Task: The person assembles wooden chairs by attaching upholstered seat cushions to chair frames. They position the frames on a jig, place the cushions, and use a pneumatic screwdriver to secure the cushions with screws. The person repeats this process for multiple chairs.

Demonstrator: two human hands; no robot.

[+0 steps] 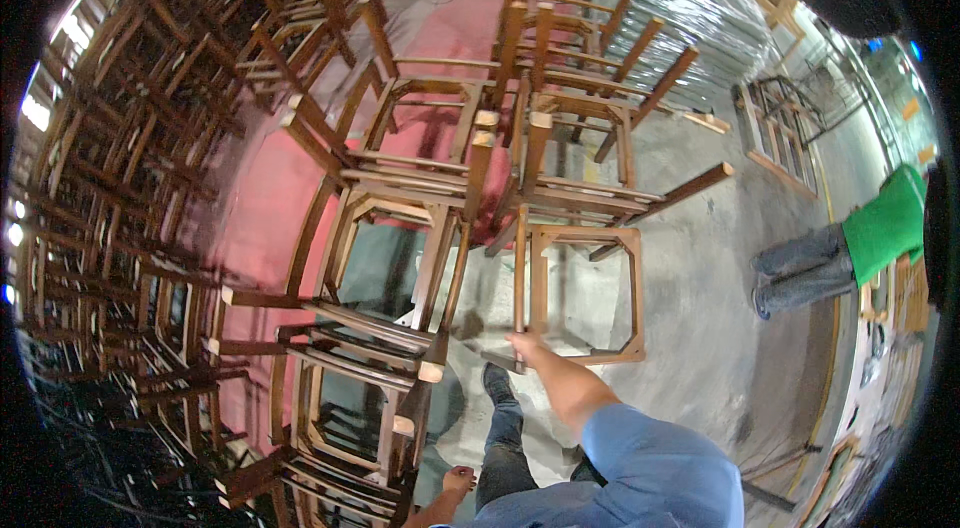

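My right hand (524, 346) is closed around the near end of an upright bar of a brown wooden chair frame (637, 278). The frame has an open square seat with no panel in it and stands over the concrete floor just ahead of me. My left hand (460, 480) hangs low by my left side with its fingers curled in, and nothing shows in it. Nearest to it is another wooden chair frame (345, 463), in a row on the left; hand and frame appear apart.
More chair frames (420, 88) stand ahead, legs up, some on a red floor strip (265, 218). Tall stacks (130, 128) of frames fill the left. Plastic-wrapped goods (690, 8) lie at the back. A person in a green top (885, 228) stands at the right.
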